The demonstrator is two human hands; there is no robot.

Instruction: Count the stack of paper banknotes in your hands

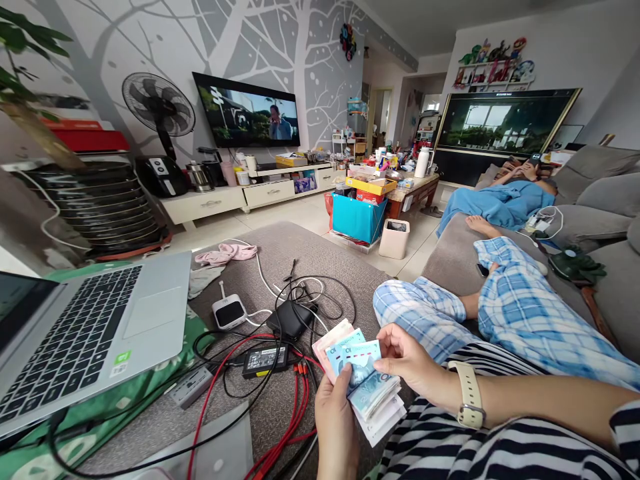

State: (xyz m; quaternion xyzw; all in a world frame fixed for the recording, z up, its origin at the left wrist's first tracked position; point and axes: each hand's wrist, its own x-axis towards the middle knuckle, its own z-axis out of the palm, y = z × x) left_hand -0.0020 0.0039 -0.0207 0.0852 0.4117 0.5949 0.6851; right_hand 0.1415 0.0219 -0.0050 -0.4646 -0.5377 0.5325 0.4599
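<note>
Your one head camera looked forward and down from the sofa (600,193). Your left hand (334,417) and right hand (407,363), holding banknotes (357,357), sat close at the lower edge; the television (247,113) lay far across the room.

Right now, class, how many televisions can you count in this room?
2. One television hangs on the tree-patterned wall above the low cabinet; a larger television stands against the far right wall. Others may be out of view.

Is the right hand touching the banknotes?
Touching. The head view shows the right hand pinching the edge of the top note of the banknotes, which are fanned in the left hand.
</note>
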